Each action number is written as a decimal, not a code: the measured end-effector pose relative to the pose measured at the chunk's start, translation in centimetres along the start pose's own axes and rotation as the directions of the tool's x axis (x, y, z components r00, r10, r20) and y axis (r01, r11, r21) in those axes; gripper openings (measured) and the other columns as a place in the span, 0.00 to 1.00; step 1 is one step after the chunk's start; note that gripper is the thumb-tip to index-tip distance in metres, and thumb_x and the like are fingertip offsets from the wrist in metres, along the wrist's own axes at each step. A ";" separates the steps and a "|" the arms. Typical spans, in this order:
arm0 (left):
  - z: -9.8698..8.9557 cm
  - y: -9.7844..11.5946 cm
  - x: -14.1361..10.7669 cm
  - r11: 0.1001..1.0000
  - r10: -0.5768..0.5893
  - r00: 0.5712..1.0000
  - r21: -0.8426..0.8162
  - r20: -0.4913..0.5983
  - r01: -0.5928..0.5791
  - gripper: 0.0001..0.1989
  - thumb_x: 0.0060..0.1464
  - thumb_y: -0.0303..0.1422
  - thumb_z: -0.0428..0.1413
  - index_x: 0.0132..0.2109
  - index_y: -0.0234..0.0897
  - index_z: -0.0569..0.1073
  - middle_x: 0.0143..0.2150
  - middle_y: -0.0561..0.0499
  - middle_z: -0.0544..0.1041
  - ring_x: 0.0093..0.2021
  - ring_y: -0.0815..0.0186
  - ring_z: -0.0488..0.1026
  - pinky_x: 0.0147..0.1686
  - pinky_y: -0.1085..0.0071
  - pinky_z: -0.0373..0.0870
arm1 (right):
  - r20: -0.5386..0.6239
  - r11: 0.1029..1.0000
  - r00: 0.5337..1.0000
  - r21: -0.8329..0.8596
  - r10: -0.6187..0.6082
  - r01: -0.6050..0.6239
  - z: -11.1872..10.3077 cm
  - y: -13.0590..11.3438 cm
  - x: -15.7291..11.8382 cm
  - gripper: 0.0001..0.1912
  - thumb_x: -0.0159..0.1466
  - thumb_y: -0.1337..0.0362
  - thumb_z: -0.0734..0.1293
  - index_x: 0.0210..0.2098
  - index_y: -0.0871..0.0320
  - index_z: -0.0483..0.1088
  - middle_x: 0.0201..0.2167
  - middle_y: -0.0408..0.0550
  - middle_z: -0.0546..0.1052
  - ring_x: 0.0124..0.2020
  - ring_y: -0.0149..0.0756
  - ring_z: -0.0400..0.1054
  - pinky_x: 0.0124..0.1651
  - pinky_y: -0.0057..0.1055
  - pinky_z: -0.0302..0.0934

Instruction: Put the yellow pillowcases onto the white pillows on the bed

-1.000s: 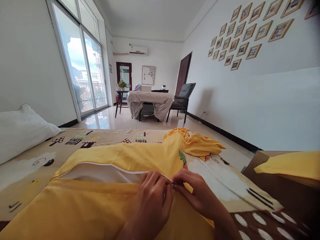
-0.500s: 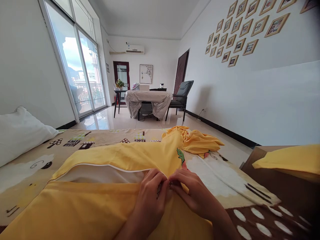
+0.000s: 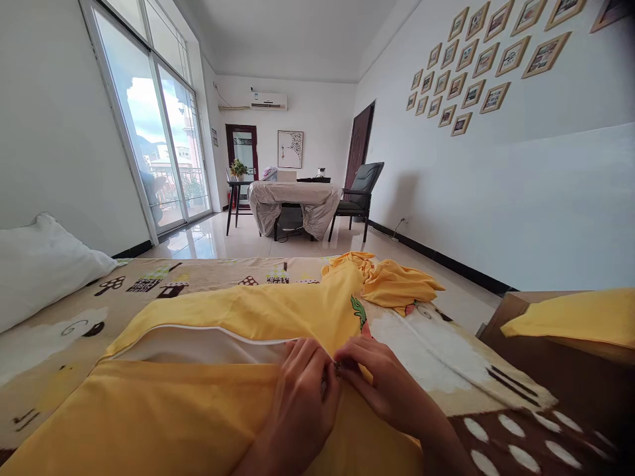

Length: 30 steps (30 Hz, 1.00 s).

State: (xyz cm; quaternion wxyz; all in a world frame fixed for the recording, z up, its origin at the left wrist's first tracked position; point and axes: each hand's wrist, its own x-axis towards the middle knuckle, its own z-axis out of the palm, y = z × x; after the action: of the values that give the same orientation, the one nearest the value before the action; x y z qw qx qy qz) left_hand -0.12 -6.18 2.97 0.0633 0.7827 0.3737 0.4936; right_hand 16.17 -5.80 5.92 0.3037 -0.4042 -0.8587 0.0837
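A yellow fabric cover [image 3: 188,396] lies across the bed in front of me, with a long white-edged zipper opening [image 3: 198,345] that shows white inside. At the right end of this opening my left hand [image 3: 307,390] is closed, thumb and fingers pinching the cover's edges. Right beside it, almost touching, my right hand [image 3: 370,373] pinches a small piece at the zipper, apparently the zipper pull, mostly hidden by the fingertips. A printed carrot with green leaves [image 3: 358,311] shows on the cover just beyond my right hand.
Bunched yellow cloth [image 3: 401,281] lies on the patterned blanket [image 3: 446,350] at the far right. A white pillow [image 3: 44,271] is at the left. Beside the bed on the right stands a cardboard box [image 3: 526,344] with yellow fabric [image 3: 580,317] over it.
My left hand has shifted slightly right, its fingers closer to the right hand. The right hand keeps its pinch in about the same place. The cover has barely moved.
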 end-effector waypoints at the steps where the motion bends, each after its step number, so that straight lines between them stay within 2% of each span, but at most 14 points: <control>1: 0.1 -0.1 -0.1 1.000 0.015 1.000 0.012 -0.005 -0.015 0.09 0.59 0.22 0.46 0.31 0.36 0.64 0.31 0.51 0.67 0.34 0.66 0.63 0.36 0.69 0.60 | 0.005 1.000 1.000 -0.011 0.003 -0.003 0.0 0.0 0.0 0.07 0.65 0.69 0.59 0.35 0.57 0.68 0.31 0.46 0.74 0.34 0.35 0.65 0.40 0.32 0.56; 7: 0.3 -0.8 0.3 0.980 0.112 0.989 0.173 -0.094 -0.094 0.11 0.58 0.21 0.47 0.29 0.35 0.63 0.29 0.51 0.66 0.32 0.66 0.61 0.36 0.68 0.57 | 0.019 0.995 1.000 -0.099 0.019 -0.017 0.1 -0.2 -0.1 0.09 0.66 0.68 0.58 0.34 0.57 0.68 0.31 0.47 0.74 0.33 0.36 0.64 0.40 0.33 0.55; 11: -0.8 -1.0 0.7 0.955 0.095 0.988 0.290 -0.124 -0.056 0.11 0.55 0.20 0.48 0.26 0.35 0.64 0.27 0.52 0.66 0.30 0.66 0.62 0.35 0.68 0.56 | 0.009 0.992 0.999 -0.121 0.037 -0.036 0.1 0.0 -0.1 0.08 0.66 0.69 0.58 0.35 0.58 0.68 0.31 0.47 0.74 0.33 0.37 0.65 0.40 0.32 0.55; 14: -2.2 -1.1 0.8 0.916 0.025 0.997 0.402 -0.080 0.009 0.11 0.53 0.21 0.48 0.25 0.36 0.65 0.25 0.53 0.67 0.30 0.65 0.64 0.36 0.67 0.56 | 0.008 0.992 0.999 -0.120 0.044 -0.043 0.0 0.1 0.0 0.07 0.66 0.68 0.59 0.35 0.58 0.69 0.31 0.47 0.74 0.33 0.36 0.65 0.39 0.32 0.55; 16: -3.4 -1.3 0.9 0.844 -0.068 0.997 0.532 -0.024 0.070 0.12 0.53 0.22 0.47 0.25 0.36 0.67 0.25 0.52 0.68 0.30 0.63 0.66 0.37 0.64 0.55 | 0.011 0.991 0.998 -0.118 0.059 -0.057 -0.1 0.2 0.0 0.07 0.66 0.68 0.59 0.35 0.58 0.69 0.31 0.47 0.75 0.33 0.37 0.65 0.39 0.32 0.55; 20: -5.6 -1.9 1.4 0.689 -0.288 0.955 0.708 0.073 0.154 0.13 0.54 0.24 0.45 0.26 0.36 0.70 0.28 0.49 0.73 0.33 0.60 0.70 0.39 0.61 0.53 | 0.023 0.991 0.996 -0.109 0.084 -0.081 -0.1 0.2 0.0 0.07 0.66 0.68 0.59 0.35 0.58 0.69 0.32 0.47 0.75 0.33 0.37 0.65 0.38 0.32 0.54; 23: -7.2 -2.7 1.8 0.637 -0.344 0.939 0.734 -0.003 0.235 0.14 0.57 0.26 0.44 0.29 0.36 0.71 0.31 0.49 0.75 0.35 0.61 0.72 0.40 0.61 0.52 | 0.028 0.991 0.996 -0.105 0.087 -0.083 -0.1 0.2 0.0 0.07 0.66 0.69 0.59 0.35 0.58 0.69 0.32 0.47 0.74 0.33 0.37 0.65 0.38 0.32 0.55; 26: -9.6 -4.2 1.8 0.622 -0.369 0.925 0.716 -0.090 0.318 0.14 0.58 0.27 0.44 0.32 0.37 0.73 0.35 0.49 0.77 0.39 0.61 0.73 0.40 0.62 0.52 | 0.030 0.991 0.996 -0.104 0.086 -0.082 -0.2 0.2 0.0 0.08 0.66 0.68 0.59 0.35 0.58 0.69 0.32 0.47 0.74 0.34 0.37 0.64 0.39 0.32 0.55; 28: -11.9 -5.5 1.7 0.595 -0.430 0.890 0.693 -0.152 0.407 0.13 0.56 0.26 0.46 0.33 0.38 0.75 0.37 0.49 0.78 0.38 0.61 0.73 0.38 0.63 0.53 | 0.030 0.992 0.996 -0.102 0.085 -0.081 -0.3 0.2 0.0 0.08 0.66 0.68 0.59 0.35 0.58 0.69 0.32 0.46 0.74 0.33 0.36 0.64 0.39 0.32 0.54; 30: -14.3 -6.6 1.3 0.536 -0.482 0.831 0.657 -0.277 0.530 0.13 0.51 0.24 0.47 0.35 0.39 0.76 0.40 0.51 0.78 0.37 0.61 0.73 0.35 0.65 0.54 | 0.025 0.992 0.996 -0.100 0.080 -0.077 -0.3 0.2 0.0 0.08 0.66 0.68 0.59 0.34 0.58 0.69 0.32 0.46 0.74 0.33 0.36 0.64 0.39 0.32 0.54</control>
State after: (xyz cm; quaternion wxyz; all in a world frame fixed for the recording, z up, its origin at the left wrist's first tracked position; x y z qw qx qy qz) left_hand -14.98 -4.49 8.10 -0.1152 0.5866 0.7457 0.2941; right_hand 16.47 -5.70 6.10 0.2672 -0.4509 -0.8496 0.0589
